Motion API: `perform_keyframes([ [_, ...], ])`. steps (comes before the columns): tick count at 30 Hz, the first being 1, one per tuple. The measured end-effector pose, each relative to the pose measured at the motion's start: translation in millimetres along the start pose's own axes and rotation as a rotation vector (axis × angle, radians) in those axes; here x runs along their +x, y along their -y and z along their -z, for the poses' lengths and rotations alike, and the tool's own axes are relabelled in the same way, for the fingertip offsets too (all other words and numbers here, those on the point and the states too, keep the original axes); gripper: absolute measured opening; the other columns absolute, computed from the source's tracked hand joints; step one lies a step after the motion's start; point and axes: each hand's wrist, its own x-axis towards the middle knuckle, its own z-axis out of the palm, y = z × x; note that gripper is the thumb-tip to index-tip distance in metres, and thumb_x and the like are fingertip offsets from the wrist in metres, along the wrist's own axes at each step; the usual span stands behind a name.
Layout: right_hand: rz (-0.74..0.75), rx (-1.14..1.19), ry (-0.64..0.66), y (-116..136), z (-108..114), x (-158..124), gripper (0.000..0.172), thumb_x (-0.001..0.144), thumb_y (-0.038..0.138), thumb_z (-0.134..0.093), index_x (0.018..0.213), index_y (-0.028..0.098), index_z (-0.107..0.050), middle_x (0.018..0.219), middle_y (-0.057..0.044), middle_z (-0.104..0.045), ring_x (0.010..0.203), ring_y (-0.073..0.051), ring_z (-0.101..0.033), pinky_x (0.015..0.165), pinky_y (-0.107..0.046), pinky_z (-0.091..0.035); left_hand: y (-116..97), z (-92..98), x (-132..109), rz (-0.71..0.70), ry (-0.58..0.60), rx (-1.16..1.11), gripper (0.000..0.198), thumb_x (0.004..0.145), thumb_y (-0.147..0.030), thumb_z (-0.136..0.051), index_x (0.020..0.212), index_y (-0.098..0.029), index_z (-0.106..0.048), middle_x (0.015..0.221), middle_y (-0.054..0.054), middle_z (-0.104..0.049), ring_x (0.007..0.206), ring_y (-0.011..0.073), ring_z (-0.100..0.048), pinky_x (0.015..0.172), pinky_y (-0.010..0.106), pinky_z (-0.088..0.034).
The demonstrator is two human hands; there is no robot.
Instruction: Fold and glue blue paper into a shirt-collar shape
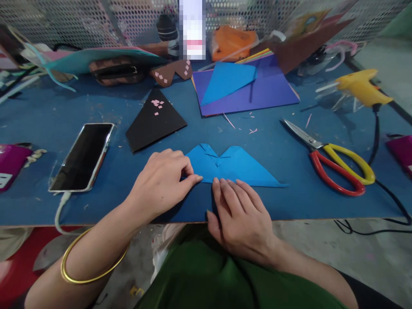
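A folded blue paper (243, 167) with two peaks lies flat on the blue table (128, 206) in front of me. My left hand (165, 180) covers its left end, thumb and forefinger closed on its lower edge. The fingertips of my right hand (243, 214) rest on the lower edge near the middle, fingers stretched out side by side and the thumb apart below. Behind it to the left is a folded black paper (154, 128) with small pink pieces on it.
Scissors (328, 159) and a yellow glue gun (362, 88) with a cord lie at the right. A phone (83, 159) on a cable is at the left. Purple paper sheets (273, 86), a brown paper shape (172, 74) and an orange bag (233, 43) stand further back.
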Motion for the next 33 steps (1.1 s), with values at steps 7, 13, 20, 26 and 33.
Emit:
perform_keyframes([
  [7,0.015,0.05,0.022,4,2,10,0.05,0.093,0.029,-0.049,0.124,-0.007,-0.064,0.118,-0.02,-0.071,0.108,-0.03,-0.062,0.106,-0.042,-0.044,2,0.7,3,-0.021,0.027,-0.014,0.029,0.083,-0.037,-0.068,0.062,-0.021,-0.056,0.071,0.001,-0.06,0.078,0.021,-0.054,0.069,0.034,-0.034],
  [13,0.041,0.016,0.041,16,0,22,0.051,0.093,0.031,-0.048,0.119,-0.009,-0.066,0.116,-0.023,-0.07,0.106,-0.033,-0.063,0.105,-0.045,-0.044,3,-0.4,3,-0.018,0.016,-0.05,0.028,0.083,-0.036,-0.066,0.061,-0.021,-0.057,0.071,0.001,-0.061,0.078,0.0203,-0.054,0.069,0.034,-0.035],
  [20,0.044,-0.02,0.032,17,-2,19,0.053,0.094,0.032,-0.047,0.124,-0.009,-0.063,0.117,-0.023,-0.07,0.107,-0.033,-0.063,0.104,-0.045,-0.044,19,4.7,-6,-0.046,0.02,-0.244,0.026,0.088,-0.039,-0.059,0.068,-0.024,-0.067,0.078,-0.001,-0.069,0.081,0.0188,-0.06,0.076,0.034,-0.042],
  [26,0.046,-0.025,0.033,17,-2,18,0.052,0.094,0.031,-0.047,0.122,-0.01,-0.064,0.115,-0.023,-0.071,0.106,-0.031,-0.064,0.103,-0.044,-0.045,21,3.0,-15,0.024,-0.054,-0.272,0.021,0.086,-0.037,-0.064,0.07,-0.024,-0.068,0.081,-0.001,-0.069,0.082,0.0185,-0.061,0.08,0.034,-0.043],
  [33,0.045,-0.012,0.022,15,-2,17,0.052,0.095,0.031,-0.047,0.123,-0.009,-0.064,0.116,-0.023,-0.071,0.106,-0.031,-0.064,0.102,-0.044,-0.046,18,0.7,-14,0.018,-0.067,-0.184,0.021,0.085,-0.032,-0.064,0.066,-0.022,-0.064,0.076,0.0,-0.066,0.08,0.0189,-0.058,0.077,0.036,-0.04],
])
